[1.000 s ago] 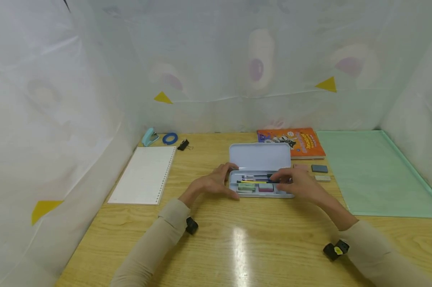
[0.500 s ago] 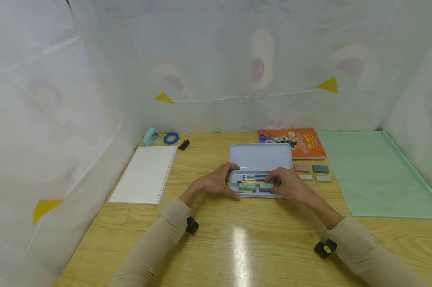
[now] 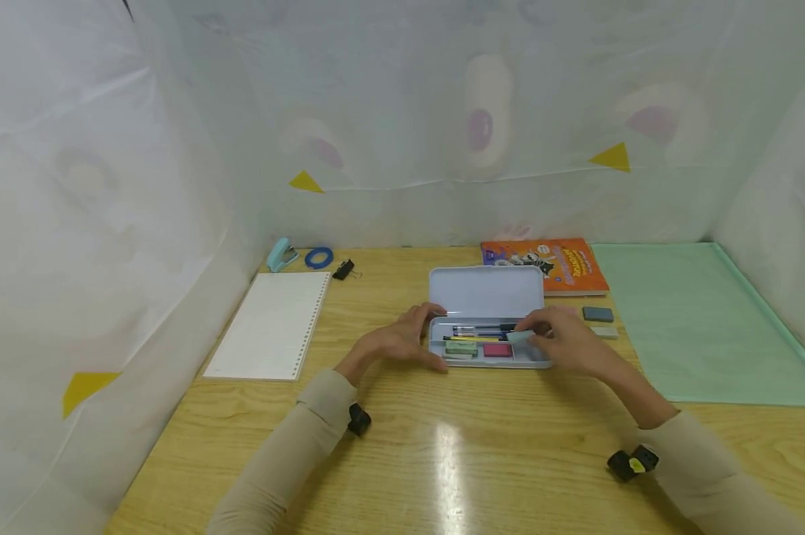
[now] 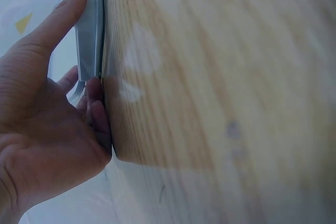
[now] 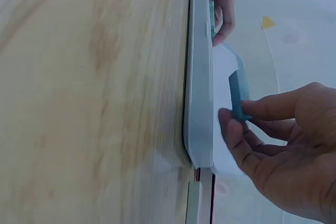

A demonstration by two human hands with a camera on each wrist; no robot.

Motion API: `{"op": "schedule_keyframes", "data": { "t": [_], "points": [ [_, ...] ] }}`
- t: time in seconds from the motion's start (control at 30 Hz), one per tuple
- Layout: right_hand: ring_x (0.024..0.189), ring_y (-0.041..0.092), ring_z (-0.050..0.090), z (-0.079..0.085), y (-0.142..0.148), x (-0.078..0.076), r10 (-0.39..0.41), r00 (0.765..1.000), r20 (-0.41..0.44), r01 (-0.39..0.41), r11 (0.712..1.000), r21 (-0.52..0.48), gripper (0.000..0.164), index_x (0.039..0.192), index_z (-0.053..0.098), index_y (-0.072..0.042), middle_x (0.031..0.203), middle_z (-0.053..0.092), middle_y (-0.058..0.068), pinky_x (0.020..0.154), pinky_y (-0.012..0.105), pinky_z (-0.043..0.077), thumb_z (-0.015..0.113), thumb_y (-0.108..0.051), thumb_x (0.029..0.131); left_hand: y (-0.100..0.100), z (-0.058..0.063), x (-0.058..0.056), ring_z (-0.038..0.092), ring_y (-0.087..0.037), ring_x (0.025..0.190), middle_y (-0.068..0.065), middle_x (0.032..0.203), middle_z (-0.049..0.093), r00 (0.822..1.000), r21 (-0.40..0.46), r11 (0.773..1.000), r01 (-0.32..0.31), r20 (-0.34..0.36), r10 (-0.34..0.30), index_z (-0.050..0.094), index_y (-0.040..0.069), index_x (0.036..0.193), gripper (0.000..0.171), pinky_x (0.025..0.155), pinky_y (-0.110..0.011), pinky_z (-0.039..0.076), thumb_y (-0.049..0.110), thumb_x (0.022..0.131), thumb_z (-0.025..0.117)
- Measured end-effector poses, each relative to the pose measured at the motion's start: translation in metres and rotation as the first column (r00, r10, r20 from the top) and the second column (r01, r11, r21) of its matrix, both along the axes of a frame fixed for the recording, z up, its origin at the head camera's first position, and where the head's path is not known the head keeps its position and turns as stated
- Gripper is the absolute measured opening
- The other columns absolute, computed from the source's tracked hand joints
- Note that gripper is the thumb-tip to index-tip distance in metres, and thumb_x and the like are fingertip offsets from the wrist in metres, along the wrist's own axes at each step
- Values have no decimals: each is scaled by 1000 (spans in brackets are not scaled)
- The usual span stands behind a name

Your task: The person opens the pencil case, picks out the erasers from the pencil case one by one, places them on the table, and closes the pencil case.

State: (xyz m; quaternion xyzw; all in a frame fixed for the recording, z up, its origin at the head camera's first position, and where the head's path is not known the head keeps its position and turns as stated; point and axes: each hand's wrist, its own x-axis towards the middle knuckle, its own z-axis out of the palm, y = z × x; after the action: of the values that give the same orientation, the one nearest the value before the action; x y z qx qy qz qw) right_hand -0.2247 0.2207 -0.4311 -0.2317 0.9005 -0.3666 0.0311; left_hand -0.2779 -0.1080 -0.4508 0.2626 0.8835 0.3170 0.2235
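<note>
Both hands are at the pale pencil case (image 5: pixel 200 87), which lies open on the bench (image 3: pixel 522 453), closer to its far edge than its near one, with the lid (image 3: pixel 485 291) raised at the back. The left hand (image 3: pixel 398 342) grips the case's left end, thumb at the near corner, fingers around toward the far one; it has hardly shifted. The right hand (image 3: pixel 569 345) pinches a light blue block (image 3: pixel 519 336), probably an eraser, between thumb and fingers above the case's right part; the right wrist view shows it tilted and clear of the case.

Half a second ago that hand was down at the middle compartment, where a bluish block appeared to lie on the pink block (image 3: pixel 498 350). Now the pink one is uncovered, so I judge the blue one has come off its stack, while the green blocks (image 3: pixel 461 348) remain in the left compartment and the pens (image 3: pixel 479 328) in the rear tray.

Right of the case, beside the green sheet (image 3: pixel 723 327), lie a slate block (image 3: pixel 597 313) and a whitish block (image 3: pixel 605 332). An orange book (image 3: pixel 572 267) sits at the bench's far edge.
</note>
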Motion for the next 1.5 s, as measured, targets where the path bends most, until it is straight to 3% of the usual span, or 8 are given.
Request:
{"op": "schedule_keyframes", "data": {
  "t": [0.2, 0.33, 0.57, 0.77, 0.93, 1.07, 1.5],
  "points": [
    [105, 24, 66, 0, 25, 6, -77, 995, 65, 81, 994, -72, 22, 121, 73, -6, 123, 71, 12, 87, 30, 55, 68, -6, 100, 1, -1, -1, 41, -21, 127, -6, 144, 42, 1000, 3, 1000, 6, -2, -6, 32, 22, 153, 97, 112, -41, 36, 45, 79, 91],
    [103, 13, 65, -1, 42, 7, -138, 986, 96, 149, 983, -108, 27, 124, 72, -5, 123, 71, 12, 85, 19, 52, 73, -14, 98, 1, 0, -1, 40, -21, 127, -6, 144, 41, 1000, -4, 1000, 11, -1, -11, 31, 22, 154, 98, 112, -40, 37, 45, 79, 90],
    [99, 7, 67, 0, 65, 11, -251, 959, 130, 263, 961, -85, 32, 126, 71, -3, 126, 70, 17, 80, 16, 51, 72, -24, 100, 1, 1, -2, 40, -21, 128, -5, 146, 41, 1000, -9, 1000, 15, -5, -15, 32, 21, 153, 96, 113, -40, 36, 44, 80, 90],
    [97, -1, 64, -4, 76, 13, -254, 954, 156, 261, 965, -29, 30, 124, 70, -2, 123, 70, 18, 81, 17, 49, 69, -23, 102, 1, 0, -1, 41, -20, 124, -5, 143, 42, 1000, 1, 1000, 10, -7, -10, 32, 21, 153, 96, 109, -38, 38, 43, 80, 90],
    [97, 9, 66, -9, 80, 13, -226, 956, 186, 232, 973, -7, 25, 119, 73, -5, 116, 73, 13, 80, 22, 50, 72, -21, 100, 0, 0, -1, 41, -20, 125, -5, 143, 42, 1000, 1, 1000, 11, -6, -11, 32, 21, 153, 96, 110, -39, 37, 42, 80, 90],
    [96, 10, 67, -10, 81, 13, -209, 961, 181, 212, 977, 1, 24, 118, 73, -5, 113, 74, 11, 80, 21, 50, 74, -19, 98, 0, 0, -1, 40, -21, 128, -5, 145, 41, 1000, 0, 1000, 11, -5, -11, 32, 21, 153, 96, 112, -40, 36, 42, 80, 90],
    [104, 0, 63, -6, 93, 16, -196, 961, 194, 194, 980, 30, 37, 129, 71, -6, 126, 71, 16, 83, 22, 50, 67, -33, 103, 0, -1, 0, 41, -21, 125, -5, 144, 41, 1000, 2, 1000, 8, -8, -8, 32, 22, 154, 96, 109, -40, 38, 43, 80, 90]
  ]
}}
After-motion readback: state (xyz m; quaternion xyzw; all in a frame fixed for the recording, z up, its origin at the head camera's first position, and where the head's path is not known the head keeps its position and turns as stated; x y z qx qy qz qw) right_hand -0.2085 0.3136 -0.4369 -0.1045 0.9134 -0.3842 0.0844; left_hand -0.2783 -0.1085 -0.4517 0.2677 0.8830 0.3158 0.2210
